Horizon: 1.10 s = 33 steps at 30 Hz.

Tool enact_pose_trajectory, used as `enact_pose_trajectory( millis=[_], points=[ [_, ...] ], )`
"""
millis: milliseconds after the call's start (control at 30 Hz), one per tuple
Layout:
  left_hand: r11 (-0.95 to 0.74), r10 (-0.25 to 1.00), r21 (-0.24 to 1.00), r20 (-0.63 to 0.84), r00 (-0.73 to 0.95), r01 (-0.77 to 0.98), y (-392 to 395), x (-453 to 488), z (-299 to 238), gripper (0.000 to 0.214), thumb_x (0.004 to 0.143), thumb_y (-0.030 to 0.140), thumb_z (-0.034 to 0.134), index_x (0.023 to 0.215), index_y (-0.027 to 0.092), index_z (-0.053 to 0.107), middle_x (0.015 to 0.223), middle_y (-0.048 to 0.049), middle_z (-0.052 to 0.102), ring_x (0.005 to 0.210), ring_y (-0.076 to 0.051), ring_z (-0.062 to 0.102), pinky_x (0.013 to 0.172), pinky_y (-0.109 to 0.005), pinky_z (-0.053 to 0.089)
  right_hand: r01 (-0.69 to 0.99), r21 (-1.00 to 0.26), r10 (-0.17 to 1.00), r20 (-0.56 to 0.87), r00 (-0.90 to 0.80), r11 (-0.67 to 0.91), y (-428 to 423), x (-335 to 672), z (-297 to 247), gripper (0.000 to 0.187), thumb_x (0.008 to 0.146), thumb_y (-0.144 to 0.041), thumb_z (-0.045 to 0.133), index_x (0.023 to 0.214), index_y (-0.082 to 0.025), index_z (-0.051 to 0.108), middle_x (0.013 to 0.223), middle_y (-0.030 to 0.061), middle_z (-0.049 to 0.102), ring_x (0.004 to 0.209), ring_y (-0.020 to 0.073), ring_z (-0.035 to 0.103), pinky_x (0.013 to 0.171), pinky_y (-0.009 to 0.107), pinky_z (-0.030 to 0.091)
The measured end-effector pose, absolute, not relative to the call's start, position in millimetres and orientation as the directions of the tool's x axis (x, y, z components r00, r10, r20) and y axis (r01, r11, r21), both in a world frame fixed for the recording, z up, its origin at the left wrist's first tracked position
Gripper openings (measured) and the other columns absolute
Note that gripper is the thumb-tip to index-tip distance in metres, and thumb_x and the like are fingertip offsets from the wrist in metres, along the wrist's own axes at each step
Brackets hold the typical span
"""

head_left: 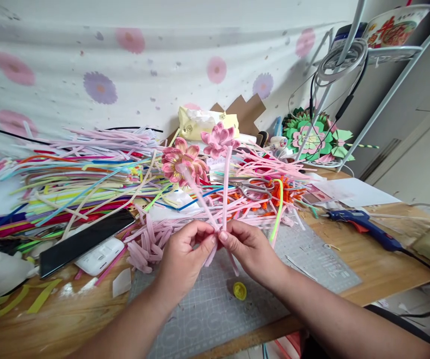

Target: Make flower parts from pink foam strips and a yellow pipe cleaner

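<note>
My left hand (185, 254) and my right hand (247, 247) meet over a grey cutting mat (215, 309), fingers pinched together. Between them they grip the crossed pink pipe-cleaner stems (222, 199) of two pink pipe-cleaner flowers. One flower (183, 162) leans up to the left, the other flower (219, 139) stands higher in the middle. The stem ends poke out below my fingers. A small yellow coil (239, 290) lies on the mat just beneath my hands.
A big heap of coloured pipe cleaners (76, 179) covers the left and back. A black phone (84, 242) and white box lie left. Scissors (250, 188), orange pieces, a blue glue gun (364, 224), a green paper flower (312, 137) and a metal stand are right.
</note>
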<state>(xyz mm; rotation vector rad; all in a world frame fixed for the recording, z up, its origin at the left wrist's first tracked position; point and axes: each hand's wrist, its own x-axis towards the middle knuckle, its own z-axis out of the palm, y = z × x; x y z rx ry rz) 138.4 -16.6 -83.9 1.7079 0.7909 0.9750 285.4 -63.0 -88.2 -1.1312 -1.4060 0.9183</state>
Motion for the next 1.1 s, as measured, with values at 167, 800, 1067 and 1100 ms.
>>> enact_pose_trajectory(
  millis=[167, 800, 1067, 1100],
  points=[
    [-0.373, 0.821, 0.923, 0.278, 0.499, 0.1, -14, 138, -84, 0.005, 0.075, 0.02, 0.062, 0.079, 0.019, 0.065, 0.077, -0.0016, 0.065, 0.073, -0.015, 0.058, 0.068, -0.025, 0.044, 0.098, -0.974, 0.979, 0.205, 0.005, 0.204, -57, 298, -73, 0.029, 0.074, -0.046, 0.063, 0.069, -0.017, 0.06, 0.067, -0.0004, 0.053, 0.066, 0.0128, 0.047, 0.061, 0.024, 0.037],
    [-0.138, 0.769, 0.987, 0.059, 0.637, 0.076, -15, 142, -86, 0.023, 0.078, 0.031, 0.059, 0.062, 0.017, 0.051, 0.057, 0.0058, 0.042, 0.053, -0.009, 0.034, 0.051, -0.021, 0.028, -0.155, -0.976, 0.988, 0.15, 0.036, 0.154, -49, 292, -72, 0.032, 0.068, -0.044, 0.069, 0.064, -0.014, 0.058, 0.055, -0.0036, 0.05, 0.049, 0.008, 0.042, 0.048, 0.022, 0.035],
    [0.028, 0.737, 0.998, 0.012, 0.676, -0.048, -15, 142, -88, 0.014, 0.076, 0.029, 0.063, 0.079, 0.018, 0.056, 0.071, 0.0024, 0.054, 0.068, -0.012, 0.048, 0.065, -0.024, 0.038, 0.04, -0.98, 0.966, 0.198, 0.164, 0.194, -47, 292, -71, 0.03, 0.073, -0.041, 0.066, 0.063, -0.015, 0.057, 0.052, -0.004, 0.048, 0.048, 0.008, 0.041, 0.046, 0.021, 0.033],
    [0.088, 0.719, 0.992, 0.002, 0.695, -0.093, -16, 143, -88, 0.016, 0.076, 0.03, 0.063, 0.085, 0.018, 0.058, 0.076, 0.0008, 0.057, 0.073, -0.014, 0.051, 0.069, -0.026, 0.04, 0.071, -0.978, 0.961, 0.208, 0.181, 0.198, -48, 291, -71, 0.03, 0.073, -0.041, 0.066, 0.063, -0.014, 0.057, 0.053, -0.0036, 0.049, 0.049, 0.0082, 0.042, 0.047, 0.021, 0.033]
  ],
)
